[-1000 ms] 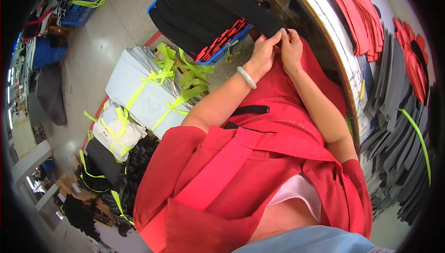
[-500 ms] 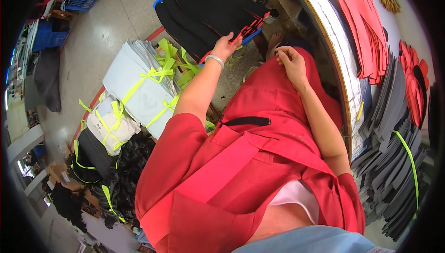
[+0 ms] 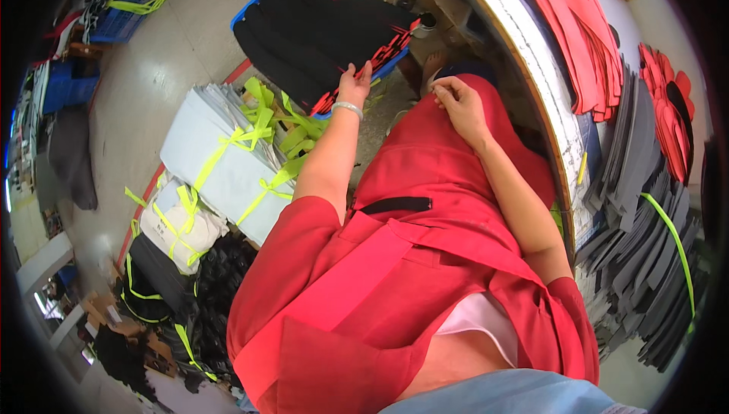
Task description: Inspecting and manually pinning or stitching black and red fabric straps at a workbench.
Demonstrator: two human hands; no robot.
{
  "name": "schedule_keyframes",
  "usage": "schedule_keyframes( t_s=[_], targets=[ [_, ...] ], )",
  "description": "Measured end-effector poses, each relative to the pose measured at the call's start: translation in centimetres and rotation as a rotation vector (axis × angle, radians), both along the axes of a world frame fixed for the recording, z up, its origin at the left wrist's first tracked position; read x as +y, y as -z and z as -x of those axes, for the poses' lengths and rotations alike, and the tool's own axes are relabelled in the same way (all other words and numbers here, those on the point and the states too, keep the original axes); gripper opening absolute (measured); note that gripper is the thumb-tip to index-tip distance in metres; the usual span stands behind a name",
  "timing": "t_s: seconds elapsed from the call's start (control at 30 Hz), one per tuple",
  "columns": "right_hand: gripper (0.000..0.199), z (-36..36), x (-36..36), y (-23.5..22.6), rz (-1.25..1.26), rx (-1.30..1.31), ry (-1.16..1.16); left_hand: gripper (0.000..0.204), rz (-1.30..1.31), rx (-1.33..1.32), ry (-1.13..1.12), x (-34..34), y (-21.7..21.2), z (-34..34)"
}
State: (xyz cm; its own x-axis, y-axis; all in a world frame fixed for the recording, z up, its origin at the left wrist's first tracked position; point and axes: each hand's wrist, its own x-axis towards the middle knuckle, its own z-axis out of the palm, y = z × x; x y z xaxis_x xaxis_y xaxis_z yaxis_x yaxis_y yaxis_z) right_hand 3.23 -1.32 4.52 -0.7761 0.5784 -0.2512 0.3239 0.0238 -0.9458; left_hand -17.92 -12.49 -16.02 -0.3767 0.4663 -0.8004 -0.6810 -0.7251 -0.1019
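Note:
My left hand [image 3: 354, 88] reaches forward with its fingers apart, at the near edge of a stack of black fabric pieces [image 3: 304, 31] with red edging. I cannot see it grip any of them. These pieces lie in rows over a blue plastic basket [image 3: 241, 18], their red edges turned toward me. Above my red-clad lap, my right hand [image 3: 460, 112] is bent with thumb and fingertips pinched together. Whatever may be between those fingertips is too small to make out.
Left of my arm stand pale sheet bundles [image 3: 216, 137] tied with yellow-green strips. A white bag [image 3: 178, 224] and black material lie nearer. Along my right runs a worn table edge [image 3: 524, 57], with red fabric strips [image 3: 566, 34] and dark grey strips [image 3: 645, 262] beyond.
The view has shifted, so the basket sits further left and higher. My left hand's fingers have turned upward and spread from the red edges. My right hand stays pinched above my lap.

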Motion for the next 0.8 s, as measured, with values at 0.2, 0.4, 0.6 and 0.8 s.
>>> schedule_keyframes(
  t_s=[0.2,0.4,0.6,0.8],
  targets=[
    [0.014,-2.4,1.2,-2.7,-0.065,-0.04,-0.021,0.06,0.026,0.043,0.297,-0.8,-0.6,-4.7],
    [0.021,-7.7,9.6,-8.0,-0.816,-0.082,0.202,0.059,0.125,0.193,0.645,-6.9,1.0,-10.0],
    [0.038,-13.3,19.9,-7.2,-1.417,-0.583,0.46,0.039,0.179,0.24,0.751,-4.6,-3.0,-9.9],
    [0.026,-11.1,18.0,-7.8,-1.325,-0.698,0.358,0.022,0.003,0.8,0.868,2.8,-16.1,-8.3]
  ],
)
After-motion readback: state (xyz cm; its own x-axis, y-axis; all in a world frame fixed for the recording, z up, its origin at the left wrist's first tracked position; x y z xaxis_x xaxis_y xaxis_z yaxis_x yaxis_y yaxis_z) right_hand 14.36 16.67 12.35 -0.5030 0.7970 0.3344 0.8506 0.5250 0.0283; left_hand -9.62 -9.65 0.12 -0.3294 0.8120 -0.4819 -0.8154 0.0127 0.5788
